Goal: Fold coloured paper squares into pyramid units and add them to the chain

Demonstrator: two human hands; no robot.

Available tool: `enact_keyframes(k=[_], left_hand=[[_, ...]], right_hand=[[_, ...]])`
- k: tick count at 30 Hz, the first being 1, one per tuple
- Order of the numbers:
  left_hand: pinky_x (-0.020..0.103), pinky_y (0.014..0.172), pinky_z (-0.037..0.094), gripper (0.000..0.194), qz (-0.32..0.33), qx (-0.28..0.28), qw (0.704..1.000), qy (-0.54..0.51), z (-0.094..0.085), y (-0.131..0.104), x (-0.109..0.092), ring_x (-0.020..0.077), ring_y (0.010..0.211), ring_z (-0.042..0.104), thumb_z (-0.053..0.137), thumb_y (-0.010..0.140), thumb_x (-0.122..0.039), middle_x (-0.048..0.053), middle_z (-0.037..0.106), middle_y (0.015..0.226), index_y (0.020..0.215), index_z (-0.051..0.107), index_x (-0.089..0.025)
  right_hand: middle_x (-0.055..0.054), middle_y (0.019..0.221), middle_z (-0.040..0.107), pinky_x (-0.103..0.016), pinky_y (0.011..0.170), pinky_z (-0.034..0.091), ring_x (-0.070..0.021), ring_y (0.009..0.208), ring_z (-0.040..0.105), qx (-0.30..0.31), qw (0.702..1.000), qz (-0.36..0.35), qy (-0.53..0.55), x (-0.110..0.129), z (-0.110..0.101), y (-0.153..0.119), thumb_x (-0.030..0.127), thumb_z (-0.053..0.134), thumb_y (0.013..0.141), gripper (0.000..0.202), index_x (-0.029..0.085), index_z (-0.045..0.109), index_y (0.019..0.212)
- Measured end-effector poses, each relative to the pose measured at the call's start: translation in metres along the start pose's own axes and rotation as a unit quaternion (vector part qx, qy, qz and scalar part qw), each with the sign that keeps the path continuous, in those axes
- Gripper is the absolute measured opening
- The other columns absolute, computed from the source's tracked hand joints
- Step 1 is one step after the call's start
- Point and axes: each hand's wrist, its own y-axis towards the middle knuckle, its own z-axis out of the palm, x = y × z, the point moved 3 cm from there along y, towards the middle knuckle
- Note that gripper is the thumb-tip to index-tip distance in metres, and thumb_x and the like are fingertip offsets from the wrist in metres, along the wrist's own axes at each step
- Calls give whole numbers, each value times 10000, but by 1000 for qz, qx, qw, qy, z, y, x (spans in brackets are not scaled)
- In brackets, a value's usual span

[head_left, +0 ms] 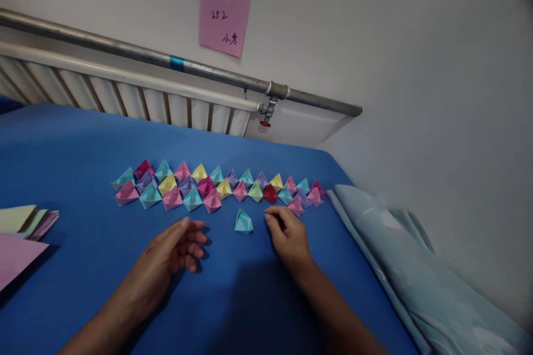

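Note:
A single teal folded paper boat [244, 222] sits on the blue surface between my two hands, touched by neither. My left hand [183, 245] hovers or rests left of it, fingers loosely curved and apart, holding nothing. To the boat's right is my right hand [288, 233], its thumb and index finger brought together in a pinch with nothing visible between them. Just beyond both hands, many small paper boats [212, 200] in pink, teal, yellow, purple, green and red stand in close rows. One pink boat [295, 207] lies right beside my right hand's knuckles.
Coloured paper sheets [19, 258] are stacked at the left edge. A folded light-green cloth [387, 249] lies along the right side. Behind the blue surface [75, 150] are a white radiator [154, 104], a metal pipe [225, 75] with a red valve, and a pink note [224, 18].

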Motion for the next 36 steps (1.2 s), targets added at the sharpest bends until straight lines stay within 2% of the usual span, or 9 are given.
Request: enact_keyframes(k=[3, 8, 18, 21, 24, 28, 30, 33, 36], left_hand=[[210, 509, 470, 386, 25, -9, 996, 84, 0, 1, 3, 127, 655, 575, 671, 755, -476, 45, 646, 836, 976, 654, -160], [230, 524, 475, 403, 39, 3, 982, 184, 2, 0, 6, 115, 605, 549, 671, 726, -489, 24, 630, 801, 982, 650, -178], [246, 505, 469, 385, 71, -2, 969, 235, 2, 1, 5, 117, 566, 547, 624, 731, -476, 31, 635, 767, 965, 642, -171], [229, 462, 431, 381, 92, -17, 959, 266, 1, 1, 3, 109, 518, 519, 602, 743, -470, 7, 611, 681, 974, 640, -169], [221, 446, 403, 356, 116, -30, 937, 327, 0, -1, 1, 121, 521, 522, 571, 755, -464, -13, 580, 613, 951, 645, -177], [265, 586, 485, 263, 192, -13, 894, 404, 3, -4, 0, 150, 660, 599, 548, 779, -408, 11, 640, 746, 899, 654, -200], [267, 595, 489, 235, 226, -3, 866, 446, 6, -5, 2, 140, 638, 590, 545, 794, -381, 7, 625, 759, 909, 655, -207], [255, 566, 471, 218, 270, -3, 823, 499, 10, -5, 6, 127, 587, 553, 549, 817, -366, -2, 591, 735, 929, 657, -212], [259, 610, 478, 212, 304, -7, 797, 521, 13, -4, 8, 137, 647, 569, 543, 841, -353, 5, 602, 780, 967, 648, -220]], right_hand=[[-13, 712, 575, -246, 612, 429, -135, 644, 546, 36, 999, -14, -10, -10, 5, 1, 169, 499, 837, 125, 183, 612, 787], [-13, 772, 567, -231, 607, 428, -126, 663, 543, 83, 994, -65, 9, -7, 10, -3, 62, 478, 751, 235, 199, 625, 873], [-17, 846, 550, -238, 718, 450, -121, 768, 554, 177, 976, -114, 48, 12, 15, -10, 47, 546, 744, 179, 199, 625, 795], [-15, 845, 555, -232, 709, 446, -119, 776, 551, 238, 958, -142, 70, 27, 15, -16, 50, 526, 763, 189, 202, 625, 818], [-6, 812, 567, -225, 685, 441, -116, 749, 548, 300, 937, -143, 107, 38, 15, -20, 28, 505, 737, 242, 204, 627, 850], [17, 733, 540, -208, 597, 407, -95, 631, 502, 225, 968, -29, 109, 33, 16, -14, 69, 516, 753, 162, 195, 611, 791], [31, 704, 516, -205, 583, 396, -89, 609, 482, 190, 977, 21, 92, 27, 19, -13, 95, 561, 742, 107, 193, 601, 758], [34, 741, 535, -214, 635, 410, -99, 672, 506, 192, 978, 36, 71, 25, 27, -13, 93, 607, 704, 125, 199, 605, 770], [26, 784, 562, -227, 673, 414, -111, 727, 519, 212, 976, 26, 49, 27, 34, -15, 71, 614, 694, 157, 201, 613, 783]])
